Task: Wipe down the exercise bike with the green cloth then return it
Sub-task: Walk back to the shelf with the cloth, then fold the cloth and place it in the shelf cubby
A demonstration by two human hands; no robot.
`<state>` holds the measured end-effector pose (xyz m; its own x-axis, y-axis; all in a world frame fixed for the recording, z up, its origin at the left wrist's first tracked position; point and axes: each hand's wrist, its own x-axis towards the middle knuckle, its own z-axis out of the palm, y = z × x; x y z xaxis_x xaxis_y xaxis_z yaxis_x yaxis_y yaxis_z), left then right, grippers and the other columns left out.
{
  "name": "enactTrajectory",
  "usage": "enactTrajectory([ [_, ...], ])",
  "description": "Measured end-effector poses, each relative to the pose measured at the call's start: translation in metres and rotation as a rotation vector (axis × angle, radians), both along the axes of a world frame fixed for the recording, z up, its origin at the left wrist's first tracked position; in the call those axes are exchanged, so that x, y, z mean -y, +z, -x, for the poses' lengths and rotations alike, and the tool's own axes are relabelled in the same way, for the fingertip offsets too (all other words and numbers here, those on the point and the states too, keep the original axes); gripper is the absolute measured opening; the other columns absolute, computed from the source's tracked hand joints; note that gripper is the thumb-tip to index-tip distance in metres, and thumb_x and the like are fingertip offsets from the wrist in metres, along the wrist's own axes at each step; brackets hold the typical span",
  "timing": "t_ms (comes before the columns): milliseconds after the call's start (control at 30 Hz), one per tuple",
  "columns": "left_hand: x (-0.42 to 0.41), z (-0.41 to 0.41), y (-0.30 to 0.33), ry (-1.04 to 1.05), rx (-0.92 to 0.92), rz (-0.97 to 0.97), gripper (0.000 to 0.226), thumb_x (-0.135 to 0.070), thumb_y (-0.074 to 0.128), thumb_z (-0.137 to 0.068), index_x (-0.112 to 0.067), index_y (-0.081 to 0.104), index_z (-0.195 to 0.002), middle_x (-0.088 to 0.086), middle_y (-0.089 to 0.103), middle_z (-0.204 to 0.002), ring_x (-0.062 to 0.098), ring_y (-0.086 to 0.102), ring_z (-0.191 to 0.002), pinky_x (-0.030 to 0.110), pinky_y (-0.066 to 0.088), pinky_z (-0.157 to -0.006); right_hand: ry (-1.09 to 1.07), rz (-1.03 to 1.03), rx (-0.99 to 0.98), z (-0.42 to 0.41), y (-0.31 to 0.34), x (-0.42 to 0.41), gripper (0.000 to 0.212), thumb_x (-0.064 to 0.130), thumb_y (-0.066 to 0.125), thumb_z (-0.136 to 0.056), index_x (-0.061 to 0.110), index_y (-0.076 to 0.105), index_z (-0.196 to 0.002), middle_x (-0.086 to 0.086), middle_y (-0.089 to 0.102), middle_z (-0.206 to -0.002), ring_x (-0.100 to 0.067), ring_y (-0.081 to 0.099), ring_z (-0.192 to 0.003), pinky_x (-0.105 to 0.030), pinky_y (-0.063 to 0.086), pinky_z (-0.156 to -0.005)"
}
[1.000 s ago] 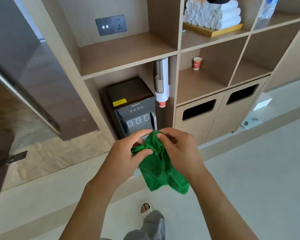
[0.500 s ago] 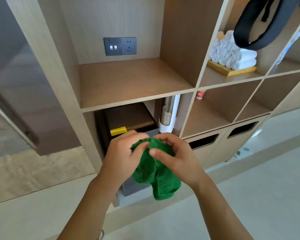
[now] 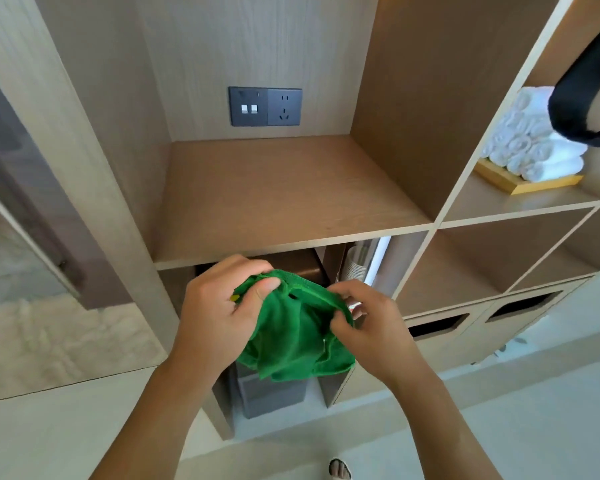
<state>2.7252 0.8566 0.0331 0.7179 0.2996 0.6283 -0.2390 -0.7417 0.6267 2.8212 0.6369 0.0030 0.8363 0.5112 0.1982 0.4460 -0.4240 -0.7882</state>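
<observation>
The green cloth [image 3: 293,330] hangs bunched between both hands, just below the front edge of a wooden shelf [image 3: 284,199]. My left hand [image 3: 219,306] grips its upper left corner, thumb pressed over the fabric. My right hand [image 3: 368,320] pinches the right edge with curled fingers. The cloth's lower part droops in loose folds in front of a dark water dispenser [image 3: 271,393]. No exercise bike shows in the view.
The open shelf compartment has a grey socket panel [image 3: 265,106] on its back wall. Rolled white towels [image 3: 530,147] lie on a tray in the right compartment, under a hanging black strap [image 3: 575,109]. Paper cups [image 3: 355,265] are stacked beside the dispenser. Bin openings [image 3: 437,327] lie lower right.
The view has come closer to the shelf unit and tilted up. Both hands have risen with the cloth toward the shelf edge and spread it slightly apart.
</observation>
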Motion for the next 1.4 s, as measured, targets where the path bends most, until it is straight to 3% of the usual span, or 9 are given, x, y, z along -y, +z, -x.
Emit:
enactTrajectory([
  [133, 0.002, -0.029, 0.006, 0.079, 0.044, 0.034, 0.012, -0.019, 0.071, -0.093, -0.009, 0.078, -0.096, -0.013, 0.067, -0.088, 0.006, 0.065, -0.084, 0.013, 0.045, -0.076, 0.079, 0.035, 0.024, -0.043, -0.005, -0.001, 0.029, 0.001, 0.067, -0.082, 0.025, 0.072, -0.097, 0.012, 0.065, -0.092, -0.011, 0.061, -0.083, -0.015, 0.043, -0.065],
  [333, 0.0, -0.078, 0.041, 0.202, 0.129, 0.07, 0.009, -0.021, 0.071, -0.094, -0.015, 0.076, -0.098, -0.011, 0.07, -0.094, 0.005, 0.066, -0.09, 0.019, 0.049, -0.078, 0.181, -0.148, -0.053, -0.114, 0.043, 0.005, 0.022, 0.009, 0.06, -0.101, 0.03, 0.066, -0.101, -0.008, 0.063, -0.08, -0.04, 0.056, -0.069, -0.049, 0.048, -0.06],
  [533, -0.017, -0.134, 0.068, 0.389, 0.177, 0.168, 0.005, -0.023, 0.075, -0.095, -0.021, 0.074, -0.1, -0.013, 0.073, -0.096, -0.003, 0.066, -0.089, 0.017, 0.052, -0.081, 0.24, -0.216, 0.203, -0.215, 0.103, -0.044, 0.021, 0.006, 0.065, -0.1, 0.025, 0.069, -0.11, 0.018, 0.071, -0.101, 0.001, 0.066, -0.097, -0.013, 0.048, -0.084],
  [733, -0.063, -0.179, 0.081, 0.475, -0.105, 0.096, 0.015, -0.023, 0.078, -0.092, -0.018, 0.077, -0.106, 0.0, 0.072, -0.091, 0.008, 0.061, -0.075, 0.006, 0.042, -0.068, 0.172, -0.137, 0.307, -0.297, 0.128, -0.119, 0.018, 0.01, 0.073, -0.095, 0.015, 0.076, -0.112, 0.003, 0.076, -0.111, -0.012, 0.07, -0.105, -0.036, 0.056, -0.1],
  [800, -0.069, -0.18, 0.076, 0.461, -0.245, 0.084, 0.029, -0.024, 0.08, -0.09, -0.019, 0.075, -0.118, -0.001, 0.071, -0.094, 0.007, 0.062, -0.075, 0.008, 0.046, -0.075, 0.149, -0.028, 0.314, -0.3, 0.123, -0.132, 0.026, 0.013, 0.077, -0.093, 0.014, 0.075, -0.119, -0.002, 0.075, -0.119, -0.018, 0.069, -0.111, -0.042, 0.054, -0.106],
  [933, -0.077, -0.167, 0.062, 0.468, -0.329, -0.021, 0.042, -0.029, 0.081, -0.087, -0.026, 0.07, -0.128, -0.003, 0.073, -0.109, 0.018, 0.069, -0.103, 0.036, 0.054, -0.101, 0.174, 0.183, 0.399, -0.28, 0.1, -0.129, 0.036, 0.02, 0.084, -0.087, 0.024, 0.072, -0.121, -0.005, 0.066, -0.131, -0.028, 0.062, -0.124, -0.047, 0.049, -0.109],
  [1067, -0.07, -0.171, 0.056, 0.309, -0.286, -0.223, 0.03, -0.024, 0.082, -0.084, -0.032, 0.075, -0.112, -0.011, 0.067, -0.108, 0.019, 0.063, -0.105, 0.042, 0.054, -0.095, 0.297, 0.265, 0.284, -0.253, 0.084, -0.108, 0.034, 0.031, 0.084, -0.088, 0.022, 0.074, -0.12, -0.002, 0.067, -0.123, -0.023, 0.061, -0.121, -0.031, 0.047, -0.099],
  [1233, -0.058, -0.181, 0.047, 0.266, -0.52, -0.5, 0.049, -0.036, 0.079, -0.087, -0.039, 0.065, -0.133, -0.015, 0.056, -0.139, 0.02, 0.044, -0.131, 0.047, 0.045, -0.103, 0.337, 0.292, 0.201, -0.239, 0.068, -0.095, 0.047, 0.033, 0.079, -0.093, 0.025, 0.065, -0.138, 0.007, 0.06, -0.134, -0.016, 0.056, -0.127, -0.032, 0.043, -0.108],
  [1400, -0.055, -0.182, 0.042, 0.233, -0.464, -0.511, 0.015, -0.032, 0.068, -0.098, -0.036, 0.077, -0.108, -0.013, 0.069, -0.112, 0.021, 0.057, -0.112, 0.04, 0.038, -0.09, 0.305, 0.269, 0.163, -0.236, 0.07, -0.096, 0.066, 0.033, 0.083, -0.089, 0.023, 0.055, -0.147, 0.002, 0.055, -0.144, -0.018, 0.052, -0.133, -0.033, 0.042, -0.113],
])
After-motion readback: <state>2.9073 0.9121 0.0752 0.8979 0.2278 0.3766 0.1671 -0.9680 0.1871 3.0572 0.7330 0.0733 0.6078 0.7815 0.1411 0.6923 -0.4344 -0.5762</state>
